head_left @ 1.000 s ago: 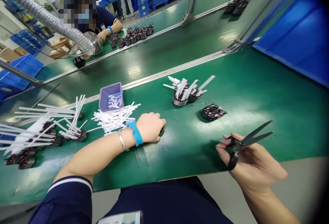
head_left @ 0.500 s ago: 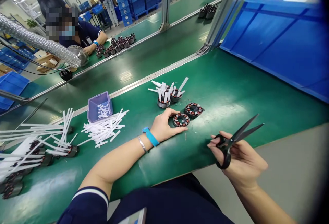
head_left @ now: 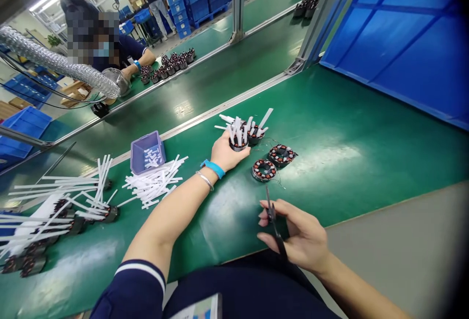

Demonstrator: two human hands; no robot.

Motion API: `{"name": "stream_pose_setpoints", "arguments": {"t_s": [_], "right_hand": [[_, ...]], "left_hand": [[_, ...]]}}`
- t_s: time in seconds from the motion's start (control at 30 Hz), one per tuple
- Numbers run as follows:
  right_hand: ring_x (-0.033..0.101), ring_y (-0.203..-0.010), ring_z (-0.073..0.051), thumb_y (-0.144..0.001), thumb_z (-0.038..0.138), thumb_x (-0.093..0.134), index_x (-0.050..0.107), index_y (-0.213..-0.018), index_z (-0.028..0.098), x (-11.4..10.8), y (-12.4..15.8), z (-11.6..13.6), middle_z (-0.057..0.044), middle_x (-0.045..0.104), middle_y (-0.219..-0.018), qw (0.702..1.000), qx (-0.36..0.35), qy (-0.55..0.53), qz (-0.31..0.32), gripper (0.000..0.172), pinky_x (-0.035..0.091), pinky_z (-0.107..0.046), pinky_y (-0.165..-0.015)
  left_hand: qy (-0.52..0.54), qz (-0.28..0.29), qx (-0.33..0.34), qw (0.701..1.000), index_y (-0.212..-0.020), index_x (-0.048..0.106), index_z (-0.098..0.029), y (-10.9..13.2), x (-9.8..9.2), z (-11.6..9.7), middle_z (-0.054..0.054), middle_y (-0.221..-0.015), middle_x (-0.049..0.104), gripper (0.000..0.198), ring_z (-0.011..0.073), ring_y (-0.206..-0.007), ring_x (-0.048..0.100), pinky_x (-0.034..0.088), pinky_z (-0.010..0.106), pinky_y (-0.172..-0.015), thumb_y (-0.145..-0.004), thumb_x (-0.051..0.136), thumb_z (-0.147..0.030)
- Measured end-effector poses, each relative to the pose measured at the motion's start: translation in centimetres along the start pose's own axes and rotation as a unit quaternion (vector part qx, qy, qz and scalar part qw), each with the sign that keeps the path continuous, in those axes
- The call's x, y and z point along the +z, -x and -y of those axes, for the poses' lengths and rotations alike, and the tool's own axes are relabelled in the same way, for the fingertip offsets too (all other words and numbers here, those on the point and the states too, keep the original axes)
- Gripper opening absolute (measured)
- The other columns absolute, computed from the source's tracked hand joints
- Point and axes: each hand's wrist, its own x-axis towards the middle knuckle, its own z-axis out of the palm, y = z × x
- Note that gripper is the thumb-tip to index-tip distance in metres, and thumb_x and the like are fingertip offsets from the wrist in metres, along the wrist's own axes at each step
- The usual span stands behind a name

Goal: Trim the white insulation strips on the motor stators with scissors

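Observation:
My left hand (head_left: pixel 226 154) curls round a motor stator (head_left: pixel 238 144) that has white strips sticking up from it. A second stator with strips (head_left: pixel 256 135) stands right behind it. Closer to me, two stators without long strips lie side by side, the nearer stator (head_left: pixel 264 170) and the farther stator (head_left: pixel 283 155), with thin wires trailing from them. My right hand (head_left: pixel 298 233) holds black-handled scissors (head_left: pixel 270 207) above the table's front edge, seen nearly edge-on with the blades pointing away from me.
On the left are a purple bin (head_left: pixel 148 153) with short white pieces, a pile of white strips (head_left: pixel 156 182) and several stators with long strips (head_left: pixel 75 221). A large blue crate (head_left: pixel 399 50) stands at right. Across the metal-framed line sits a co-worker (head_left: pixel 120 50) beside an exhaust hose (head_left: pixel 62 62).
My left hand has left the nearer bare stator and moved back to the one with strips. My right hand has swung left with the scissors, which turned edge-on.

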Motion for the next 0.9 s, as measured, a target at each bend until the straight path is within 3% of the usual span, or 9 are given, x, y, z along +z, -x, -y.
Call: {"name": "stream_pose_setpoints", "arguments": {"t_s": [0.2,0.37,0.47,0.57,0.77,0.9], "right_hand": [[0.061,-0.061,-0.012,-0.082,0.024,0.070,0.055,-0.120,0.021,-1.8,1.1,0.4,0.001,0.062,-0.073,0.993,0.005,0.115,0.037,0.041,0.053,-0.024,-0.058],[0.061,-0.062,-0.014,-0.091,0.041,0.057,0.056,-0.113,0.020,-3.0,-0.4,0.5,-0.001,0.064,-0.077,0.945,-0.012,0.303,0.121,0.031,0.051,-0.026,-0.057],[0.060,-0.057,-0.019,-0.096,0.044,0.042,0.057,-0.106,0.019,-3.2,-2.0,0.7,-0.002,0.066,-0.076,0.890,-0.038,0.419,0.174,0.031,0.044,-0.032,-0.048],[0.058,-0.053,-0.022,-0.097,0.038,0.035,0.058,-0.102,0.018,-3.2,-3.0,1.1,-0.003,0.065,-0.072,0.861,-0.084,0.445,0.231,0.030,0.040,-0.037,-0.048],[0.060,-0.056,-0.023,-0.096,0.039,0.033,0.057,-0.104,0.019,-2.4,-3.2,1.6,-0.004,0.068,-0.077,0.835,-0.101,0.471,0.265,0.032,0.042,-0.039,-0.059],[0.060,-0.056,-0.021,-0.098,0.037,0.033,0.056,-0.103,0.014,-1.1,-3.3,2.4,-0.004,0.068,-0.076,0.824,-0.128,0.496,0.243,0.033,0.040,-0.037,-0.059]], "left_hand": [[-0.026,-0.022,-0.019,0.999,-0.081,0.056,-0.019,6.9,-4.7,1.2,0.000,-0.078,0.066,0.040,0.0150,-0.071,0.061,0.049,0.028,-0.067,-0.062,0.082,-0.043],[-0.028,-0.004,0.009,1.000,-0.094,0.056,-0.019,10.9,-7.4,3.3,0.004,-0.090,0.064,0.058,0.0177,-0.080,0.061,0.051,0.031,-0.073,-0.055,0.085,-0.052],[-0.023,-0.050,0.063,0.996,-0.103,0.055,-0.018,11.6,-8.2,4.0,0.005,-0.094,0.061,0.074,0.0172,-0.080,0.058,0.048,0.030,-0.067,-0.049,0.086,-0.058],[-0.016,-0.088,0.093,0.992,-0.089,0.054,-0.018,11.6,-8.7,4.5,0.001,-0.081,0.056,0.067,0.0131,-0.069,0.051,0.043,0.027,-0.060,-0.047,0.085,-0.061],[-0.017,-0.055,0.153,0.987,-0.077,0.049,-0.019,10.6,-9.2,3.9,-0.002,-0.071,0.050,0.065,0.0114,-0.063,0.045,0.040,0.027,-0.059,-0.049,0.079,-0.070],[-0.031,0.018,0.173,0.984,-0.070,0.042,-0.021,9.6,-9.2,3.4,-0.002,-0.070,0.046,0.064,0.0124,-0.063,0.043,0.038,0.027,-0.059,-0.055,0.073,-0.075]]}}
